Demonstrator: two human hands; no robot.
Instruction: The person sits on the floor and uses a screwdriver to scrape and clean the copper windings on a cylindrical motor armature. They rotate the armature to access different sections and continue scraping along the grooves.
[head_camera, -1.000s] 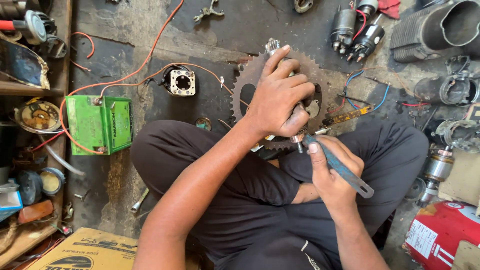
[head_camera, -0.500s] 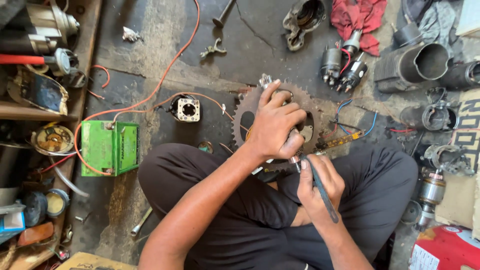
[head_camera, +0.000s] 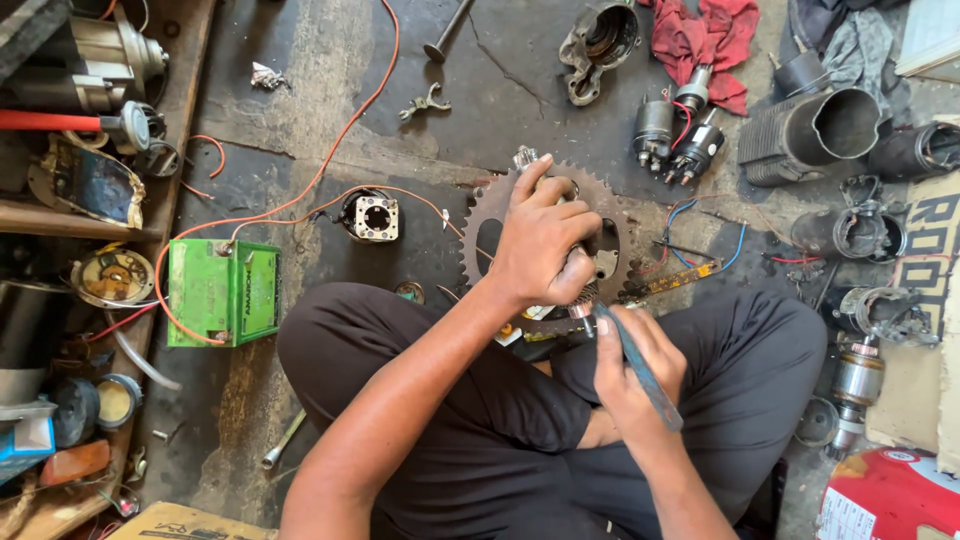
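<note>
I sit cross-legged on a stained concrete floor. My left hand (head_camera: 545, 245) is closed around a small metal motor part, its shaft end (head_camera: 524, 157) poking out past my fingers. This hand rests over a large rusty sprocket (head_camera: 480, 230) lying flat on the floor. My right hand (head_camera: 635, 365) grips a thin blue-grey tool (head_camera: 640, 370), its tip touching the lower end of the part just below my left fingers. Most of the held part is hidden by my left hand.
A green battery (head_camera: 222, 292) with orange wires lies at the left, a small square housing (head_camera: 372, 216) beside it. Starter motors (head_camera: 680, 140), a red rag (head_camera: 705, 35), metal cylinders (head_camera: 815, 135) and casings lie at the back right. Cluttered shelves (head_camera: 80, 210) line the left.
The view has shifted so more of the floor beyond the sprocket shows. My right hand has turned the tool from sideways to more upright against the part. My left hand keeps its grip.
</note>
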